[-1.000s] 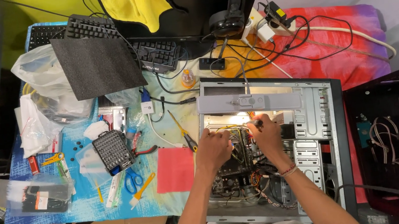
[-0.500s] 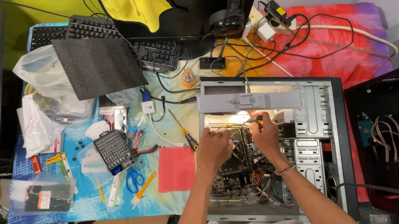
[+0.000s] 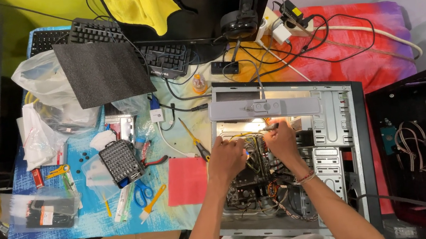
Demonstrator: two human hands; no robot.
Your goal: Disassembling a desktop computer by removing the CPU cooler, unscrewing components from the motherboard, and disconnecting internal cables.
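Work sits inside the open computer case [image 3: 310, 178] lying on the table [image 3: 88, 220]. Left hand [image 3: 226, 159] is clenched on the yellow wires [image 3: 252, 143]; right hand [image 3: 282, 140] grips a screwdriver [image 3: 269, 127]. Judging by this, fastening is underway; next calls for steady tip alignment.

Left hand [image 3: 226, 159], right hand [image 3: 282, 142] close together, fingers curled.

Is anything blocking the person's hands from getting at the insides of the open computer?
Nothing visible does. The left hand and right hand are already down inside the open computer case, among the yellow wires. The grey bar crosses the case just above them, not over them.
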